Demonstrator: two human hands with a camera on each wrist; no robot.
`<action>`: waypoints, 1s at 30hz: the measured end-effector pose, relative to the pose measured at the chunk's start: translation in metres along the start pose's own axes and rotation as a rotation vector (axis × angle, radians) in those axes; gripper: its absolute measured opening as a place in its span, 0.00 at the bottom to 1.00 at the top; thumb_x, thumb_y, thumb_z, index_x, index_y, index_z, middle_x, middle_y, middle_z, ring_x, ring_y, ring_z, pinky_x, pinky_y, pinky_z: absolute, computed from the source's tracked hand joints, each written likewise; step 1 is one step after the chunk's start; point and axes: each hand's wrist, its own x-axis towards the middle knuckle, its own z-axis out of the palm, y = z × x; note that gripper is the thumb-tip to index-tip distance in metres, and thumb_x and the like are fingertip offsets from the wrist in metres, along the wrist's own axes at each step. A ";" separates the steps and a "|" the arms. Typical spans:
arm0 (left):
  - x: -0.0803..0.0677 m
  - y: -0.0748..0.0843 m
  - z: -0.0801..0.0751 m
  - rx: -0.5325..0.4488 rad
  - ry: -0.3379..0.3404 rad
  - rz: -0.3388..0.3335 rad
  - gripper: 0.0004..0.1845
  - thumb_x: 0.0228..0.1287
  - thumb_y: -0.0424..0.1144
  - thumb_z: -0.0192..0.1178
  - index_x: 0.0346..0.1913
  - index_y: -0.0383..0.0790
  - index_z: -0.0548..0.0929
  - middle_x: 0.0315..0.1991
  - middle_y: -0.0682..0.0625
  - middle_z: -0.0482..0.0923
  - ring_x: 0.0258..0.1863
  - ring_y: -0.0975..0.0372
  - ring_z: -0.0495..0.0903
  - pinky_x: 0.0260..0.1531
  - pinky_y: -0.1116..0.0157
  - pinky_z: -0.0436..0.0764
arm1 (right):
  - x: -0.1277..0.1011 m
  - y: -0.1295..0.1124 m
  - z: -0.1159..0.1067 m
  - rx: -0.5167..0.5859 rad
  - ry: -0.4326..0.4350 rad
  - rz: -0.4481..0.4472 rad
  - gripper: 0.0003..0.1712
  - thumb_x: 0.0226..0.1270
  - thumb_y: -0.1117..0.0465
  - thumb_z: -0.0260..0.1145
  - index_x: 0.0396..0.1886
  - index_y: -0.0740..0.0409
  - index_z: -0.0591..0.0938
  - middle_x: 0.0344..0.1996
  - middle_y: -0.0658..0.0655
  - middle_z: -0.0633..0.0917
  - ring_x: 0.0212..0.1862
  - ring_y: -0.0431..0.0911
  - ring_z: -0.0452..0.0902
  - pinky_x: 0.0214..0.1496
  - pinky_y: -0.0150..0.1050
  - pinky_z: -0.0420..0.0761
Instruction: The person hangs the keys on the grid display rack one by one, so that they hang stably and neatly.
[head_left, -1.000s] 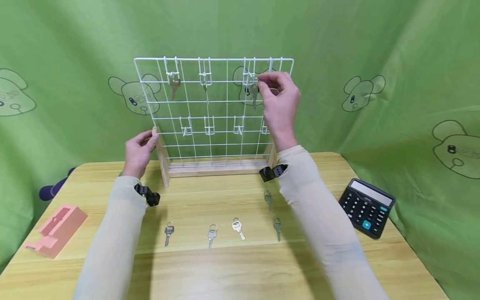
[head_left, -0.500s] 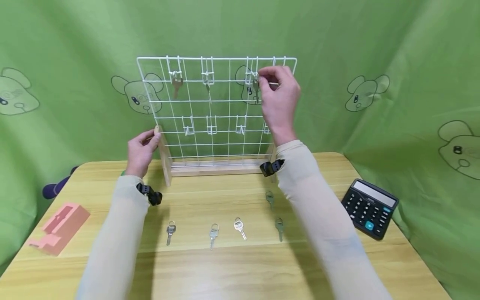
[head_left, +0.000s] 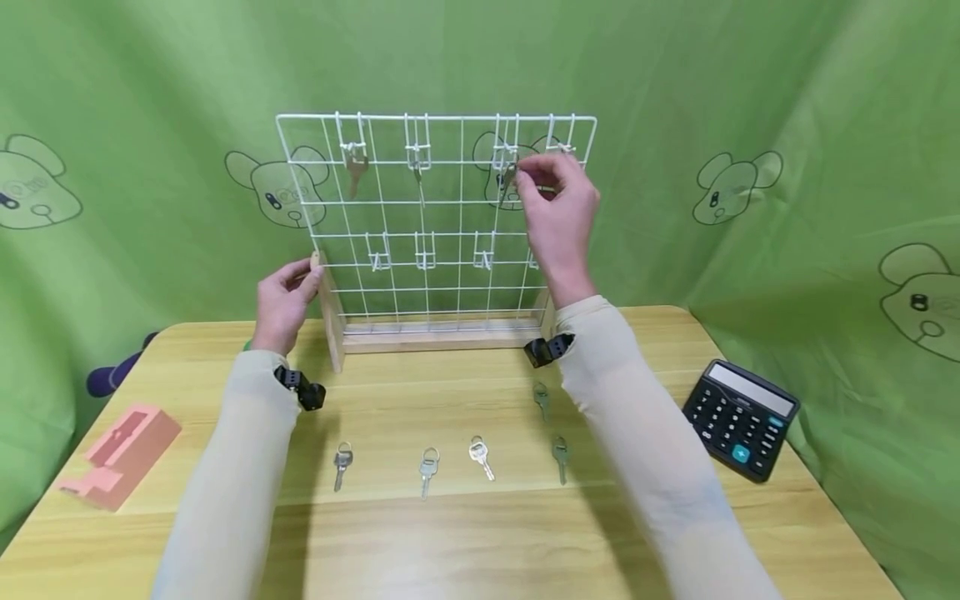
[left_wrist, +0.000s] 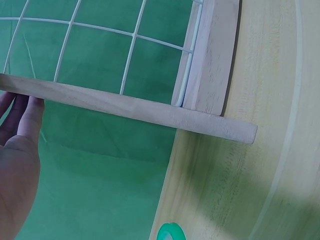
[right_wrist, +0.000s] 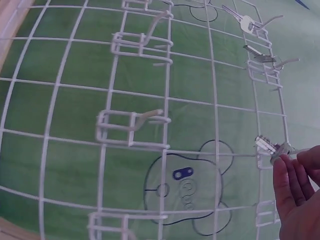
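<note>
Keys (head_left: 450, 462) on table (head_left: 480, 533); calculator (head_left: 741, 417) right.

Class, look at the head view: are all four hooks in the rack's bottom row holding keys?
No. The bottom-row hooks hang bare, while keys hang only from top-row hooks on the wire rack.

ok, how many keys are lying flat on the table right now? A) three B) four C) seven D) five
D: the head view shows five keys on the table in front of the wire rack: four in a row, one more behind the right end.
</note>
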 end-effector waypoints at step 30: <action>-0.004 -0.003 0.003 -0.018 0.006 0.049 0.27 0.68 0.43 0.62 0.67 0.39 0.72 0.64 0.42 0.72 0.60 0.55 0.73 0.58 0.68 0.77 | -0.067 0.057 -0.065 -0.206 -0.606 0.189 0.13 0.70 0.65 0.64 0.52 0.60 0.83 0.48 0.57 0.84 0.47 0.51 0.80 0.53 0.44 0.82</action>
